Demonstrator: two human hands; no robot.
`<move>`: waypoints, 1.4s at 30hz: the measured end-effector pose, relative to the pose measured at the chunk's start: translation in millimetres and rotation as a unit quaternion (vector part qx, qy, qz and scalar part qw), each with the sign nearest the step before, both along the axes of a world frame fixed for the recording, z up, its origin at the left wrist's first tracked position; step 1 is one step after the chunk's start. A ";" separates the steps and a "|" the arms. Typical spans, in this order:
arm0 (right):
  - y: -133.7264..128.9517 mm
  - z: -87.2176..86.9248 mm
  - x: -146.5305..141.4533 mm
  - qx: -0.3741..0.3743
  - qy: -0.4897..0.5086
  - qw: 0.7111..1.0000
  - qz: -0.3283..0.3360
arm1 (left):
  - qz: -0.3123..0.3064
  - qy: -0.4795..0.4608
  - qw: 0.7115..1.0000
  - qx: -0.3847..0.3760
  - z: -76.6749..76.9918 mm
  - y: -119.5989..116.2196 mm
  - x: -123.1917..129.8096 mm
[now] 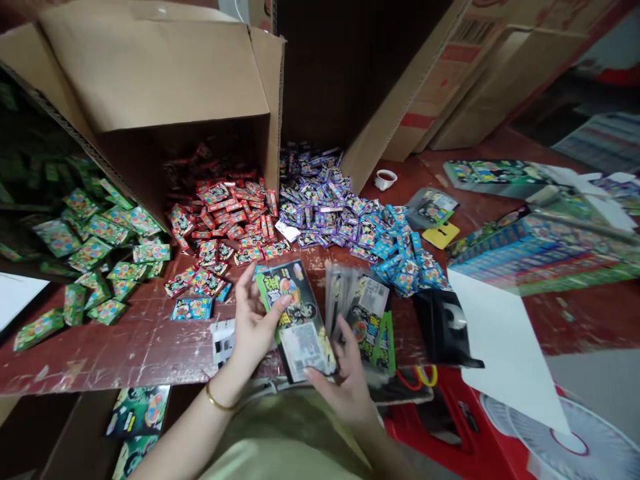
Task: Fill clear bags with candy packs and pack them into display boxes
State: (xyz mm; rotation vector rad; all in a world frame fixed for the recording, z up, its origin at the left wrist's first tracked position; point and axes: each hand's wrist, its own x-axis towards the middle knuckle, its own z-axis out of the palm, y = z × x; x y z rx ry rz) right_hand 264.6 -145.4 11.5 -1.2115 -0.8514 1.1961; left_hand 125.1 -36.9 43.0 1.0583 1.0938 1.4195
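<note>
- The left hand [254, 330] holds a black-and-green printed pouch [296, 303], thumb across its front, above the table's near edge.
- The right hand [347, 390] is partly curled, thumb at that pouch's lower edge; whether its fingers grip anything cannot be told.
- Judging by the pouch's flat shape, light support at side and bottom should avoid creasing it; keeping fingertips off the neighbouring clear-sleeved pouches [367, 310] should prevent dragging them along.
- Beyond lie small red packets [240, 217], purple packets [325, 207] and blue packets [400, 247]; green packets [107, 230] lie leftward.
- An open cardboard box [165, 80] walls in the red pile, limiting sideways reach.
- At right, a black plastic bag [443, 327] and white sheet [507, 343] crowd the red tabletop [145, 357].
</note>
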 end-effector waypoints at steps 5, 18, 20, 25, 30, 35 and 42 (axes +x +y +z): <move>25.6 9.9 5.9 0.149 -0.139 0.973 -0.108 | -0.100 0.024 0.994 -0.032 -2.0 -25.9 -0.2; 45.4 20.7 -19.7 0.095 -0.040 0.987 -0.126 | -0.089 0.064 0.994 0.003 -19.3 -42.9 -11.8; 45.7 24.3 -20.0 0.102 -0.037 0.986 -0.124 | -0.079 0.017 0.997 -0.015 -16.8 -41.0 -10.9; 43.8 29.5 -14.8 0.062 -0.021 0.996 -0.063 | -0.145 0.018 0.986 -0.077 -13.0 -38.7 -17.8; 55.2 40.9 3.9 -0.049 0.038 0.998 0.011 | -0.134 -0.013 0.979 -0.154 -1.7 -34.9 -18.7; 65.7 42.0 16.6 -0.108 0.091 0.989 0.039 | -0.113 -0.024 0.973 -0.200 -2.1 -28.5 -12.8; 57.9 28.5 20.2 -0.096 0.074 0.992 0.022 | -0.128 0.022 0.982 -0.134 -11.0 -32.0 -5.3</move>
